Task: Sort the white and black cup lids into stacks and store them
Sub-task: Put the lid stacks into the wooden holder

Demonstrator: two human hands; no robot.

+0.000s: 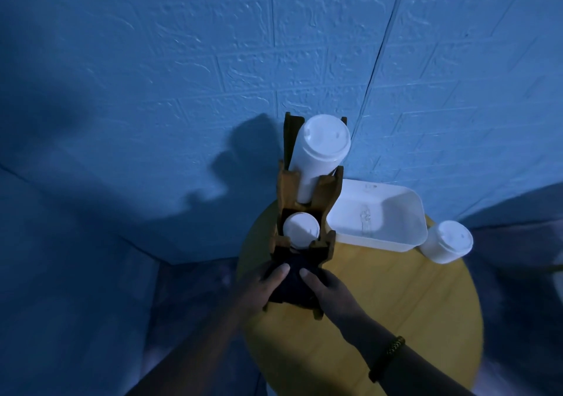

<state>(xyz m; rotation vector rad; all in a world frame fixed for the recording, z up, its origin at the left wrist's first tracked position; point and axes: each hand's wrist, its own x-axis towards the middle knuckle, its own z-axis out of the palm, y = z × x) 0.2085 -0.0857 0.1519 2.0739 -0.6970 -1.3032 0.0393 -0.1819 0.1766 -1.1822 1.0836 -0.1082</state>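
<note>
Seemingly nearly done: left hand (268, 280) and right hand (327, 289) curl fingers round the black plastic lid stack (294, 277) in the brown wooden rack (286, 182); one white plastic lid stack (446, 242) waits at three o'clock.

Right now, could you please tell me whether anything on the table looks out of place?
One white lid stack stands loose at the table edge, right of the white tub, outside the wooden rack that holds the other stacks.
</note>
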